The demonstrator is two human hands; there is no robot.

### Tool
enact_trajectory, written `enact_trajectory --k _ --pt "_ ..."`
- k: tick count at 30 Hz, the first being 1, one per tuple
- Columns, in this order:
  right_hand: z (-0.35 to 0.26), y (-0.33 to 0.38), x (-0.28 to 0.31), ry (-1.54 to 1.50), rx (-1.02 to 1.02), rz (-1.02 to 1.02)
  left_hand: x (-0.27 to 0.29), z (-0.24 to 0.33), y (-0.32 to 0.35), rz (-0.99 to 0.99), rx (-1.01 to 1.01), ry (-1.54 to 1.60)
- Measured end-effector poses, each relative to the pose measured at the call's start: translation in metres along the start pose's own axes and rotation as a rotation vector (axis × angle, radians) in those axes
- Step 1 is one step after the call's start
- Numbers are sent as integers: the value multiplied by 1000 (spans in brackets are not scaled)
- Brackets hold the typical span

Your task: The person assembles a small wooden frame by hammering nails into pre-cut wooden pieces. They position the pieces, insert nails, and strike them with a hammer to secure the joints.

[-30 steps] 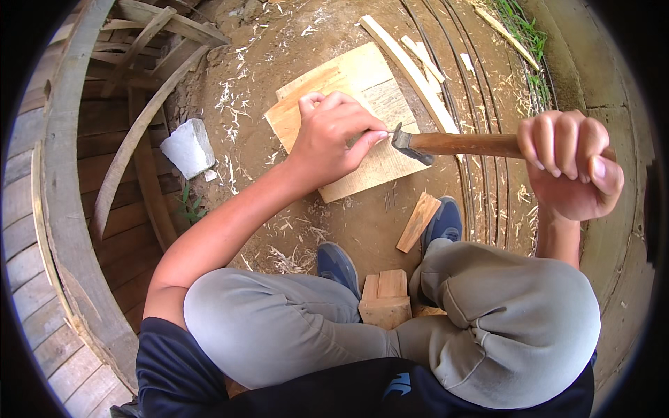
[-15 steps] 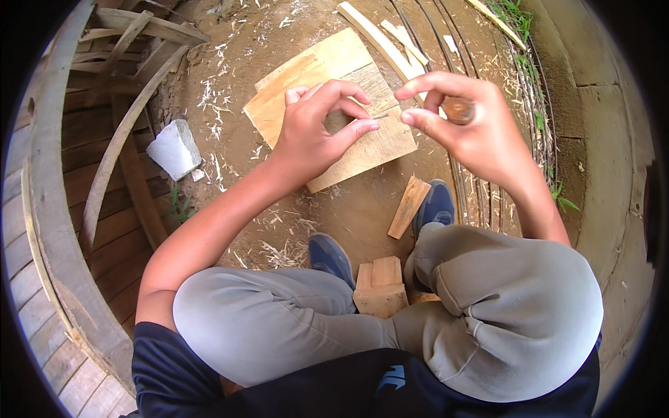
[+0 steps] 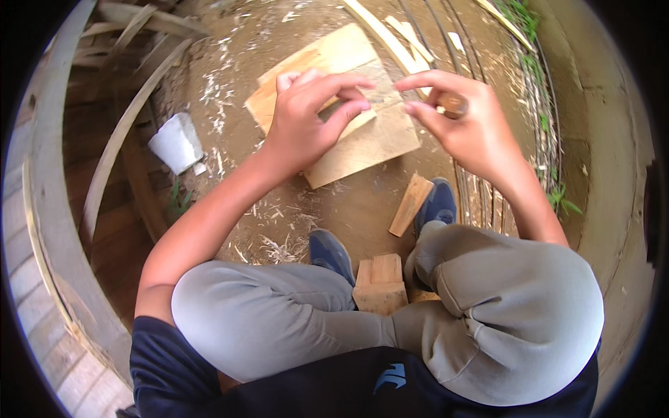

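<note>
My left hand (image 3: 306, 115) hovers over the flat wooden boards (image 3: 362, 152). Its fingers curl round toward the thumb in a loose pinch, and anything between the tips is too small or blurred to make out. Facing it across a narrow gap is my right hand (image 3: 474, 122). A brown, round-ended wooden handle (image 3: 454, 105) is tucked in its curled fingers; the rest of that tool is hidden. The right index finger and thumb stretch toward the left hand, their tips apart. Below the hands, the boards lie on the dirt, one partly over another.
A wooden block (image 3: 380, 284) stands between my legs, and a short wood offcut (image 3: 410, 204) lies by my right shoe. A pale stone (image 3: 176, 143) sits left. Wood strips (image 3: 387, 35) and dark rods (image 3: 454, 42) lie at the far right. Timber framing (image 3: 52, 209) borders the left, a wall (image 3: 617, 174) the right.
My left hand has shifted slightly left and up, its thumb drawing back from the right hand. The right hand has barely moved. A small dark mark by the left thumb tip no longer shows.
</note>
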State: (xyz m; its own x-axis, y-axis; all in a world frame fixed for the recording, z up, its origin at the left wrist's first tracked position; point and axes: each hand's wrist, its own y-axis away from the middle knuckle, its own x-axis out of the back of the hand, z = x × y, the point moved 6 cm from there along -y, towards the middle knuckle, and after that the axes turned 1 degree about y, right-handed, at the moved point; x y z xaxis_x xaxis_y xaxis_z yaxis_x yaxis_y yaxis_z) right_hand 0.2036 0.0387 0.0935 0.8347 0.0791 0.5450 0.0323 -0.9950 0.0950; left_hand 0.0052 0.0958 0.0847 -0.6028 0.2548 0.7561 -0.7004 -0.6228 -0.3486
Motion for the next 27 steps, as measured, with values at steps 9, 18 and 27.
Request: enact_trajectory --k 9,18,27 --pt "-5 4 13 -147 -17 48 121 -200 71 567 557 116" --pt "-9 8 15 -195 -114 -18 6 -242 230 -662 1139 353" --pt "-9 7 16 -224 -159 -36 124 -296 253 401 1364 -539"
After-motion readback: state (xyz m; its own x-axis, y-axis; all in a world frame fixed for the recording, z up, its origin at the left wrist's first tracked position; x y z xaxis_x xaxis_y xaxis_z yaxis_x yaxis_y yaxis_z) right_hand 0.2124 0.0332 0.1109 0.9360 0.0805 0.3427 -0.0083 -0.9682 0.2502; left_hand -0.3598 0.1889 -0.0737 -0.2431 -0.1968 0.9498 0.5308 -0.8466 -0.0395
